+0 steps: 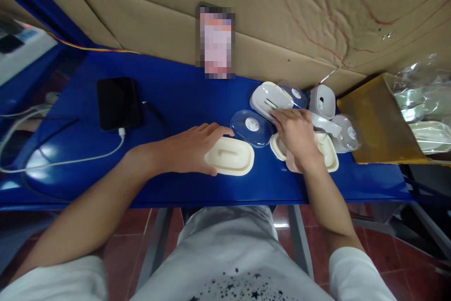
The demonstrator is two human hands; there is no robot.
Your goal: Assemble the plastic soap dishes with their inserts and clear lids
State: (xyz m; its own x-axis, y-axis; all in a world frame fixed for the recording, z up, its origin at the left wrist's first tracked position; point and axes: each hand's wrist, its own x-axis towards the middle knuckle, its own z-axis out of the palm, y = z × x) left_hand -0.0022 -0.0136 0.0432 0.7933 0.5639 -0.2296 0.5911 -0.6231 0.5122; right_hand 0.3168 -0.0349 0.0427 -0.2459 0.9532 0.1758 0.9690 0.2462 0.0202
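Note:
Around the left end of a cream oval plastic piece (pixel 234 156) with a raised bar in its middle, the thumb and fingers of my left hand (pixel 193 148) close from both sides. My right hand (pixel 296 134) is bent over the cluster on the right, its fingertips at the near edge of a pale oval container (pixel 269 96) with a slot. What those curled fingers hold, if anything, is hidden. Beneath that hand lie more cream shallow pieces (pixel 329 153), partly covered. A clear oval lid (pixel 250 127) with a round white sticker rests between my hands.
Farther right are a pale box with a hole (pixel 322 101), another stickered clear lid (pixel 347 134) and a cardboard box (pixel 373 122) holding bagged parts. A black device (pixel 118 103) with a white cable lies left. A blurred phone-like object (pixel 216 42) leans against the cardboard-lined wall.

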